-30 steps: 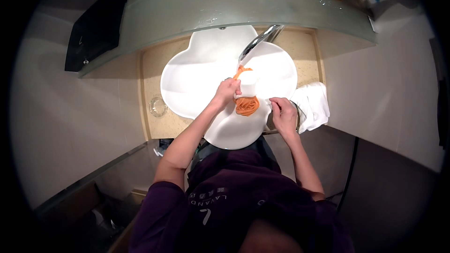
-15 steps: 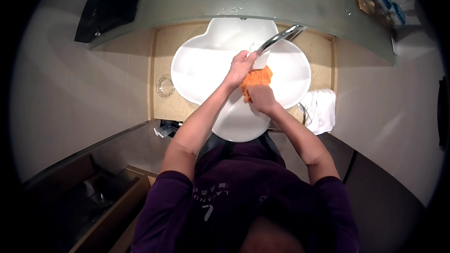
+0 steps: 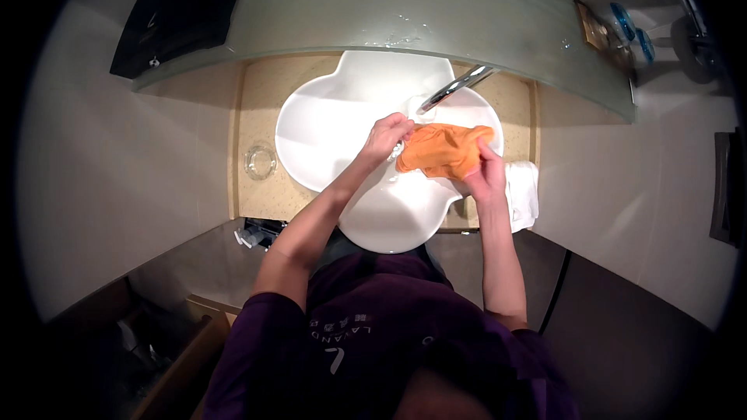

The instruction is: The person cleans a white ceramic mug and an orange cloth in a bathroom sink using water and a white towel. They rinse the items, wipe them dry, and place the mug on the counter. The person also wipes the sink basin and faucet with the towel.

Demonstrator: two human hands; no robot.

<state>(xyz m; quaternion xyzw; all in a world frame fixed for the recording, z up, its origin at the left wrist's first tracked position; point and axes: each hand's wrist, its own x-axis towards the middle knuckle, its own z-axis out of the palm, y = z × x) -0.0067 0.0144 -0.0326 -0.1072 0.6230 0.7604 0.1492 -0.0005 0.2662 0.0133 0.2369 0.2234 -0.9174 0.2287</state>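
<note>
The orange cloth (image 3: 442,152) is held spread above the white lobed washbasin (image 3: 311,136), near the outlet of the chrome faucet (image 3: 461,87). At the cloth's left edge, the fingers of the left hand (image 3: 387,138) are closed in a pinch on the fabric. The right end is gripped by the right hand (image 3: 487,174); the thumb is laid on the cloth, and the other fingers are partly hidden. A white vessel (image 3: 413,107) is located just beyond the left fingertips; whether it is also held cannot be told. The washbasin is mounted on a beige countertop (image 3: 261,93). A round clear glass dish (image 3: 260,161) is positioned left of the washbasin; a white towel (image 3: 523,196) is placed to its right. A frosted glass shelf (image 3: 334,15) is fitted behind.
</note>
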